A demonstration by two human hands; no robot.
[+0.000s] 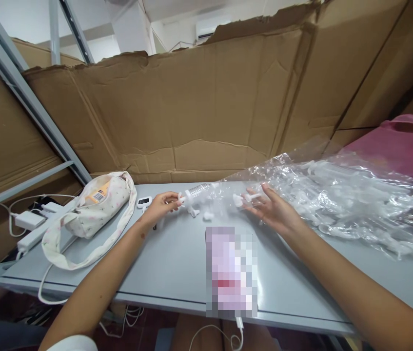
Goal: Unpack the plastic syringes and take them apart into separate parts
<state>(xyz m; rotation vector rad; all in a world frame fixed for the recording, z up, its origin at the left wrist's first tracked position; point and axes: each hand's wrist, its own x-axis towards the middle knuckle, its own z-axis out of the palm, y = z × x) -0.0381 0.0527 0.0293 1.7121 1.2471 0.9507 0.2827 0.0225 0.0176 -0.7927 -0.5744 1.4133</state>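
while the left hand [160, 207] pinches the near end of a clear syringe barrel [199, 189] toward the far side of the grey table [162, 263], the right hand [274, 210] hovers, fingers spread and empty, over loose white fittings [245, 198] at the mouth of the clear bag of parts [345, 204]. step judged: choosing a fitting for the barrel. next move calls for a fine fingertip pinch on one small piece, then lining it up with the barrel's end. floral pouch [96, 209] sits to the left, untouched.
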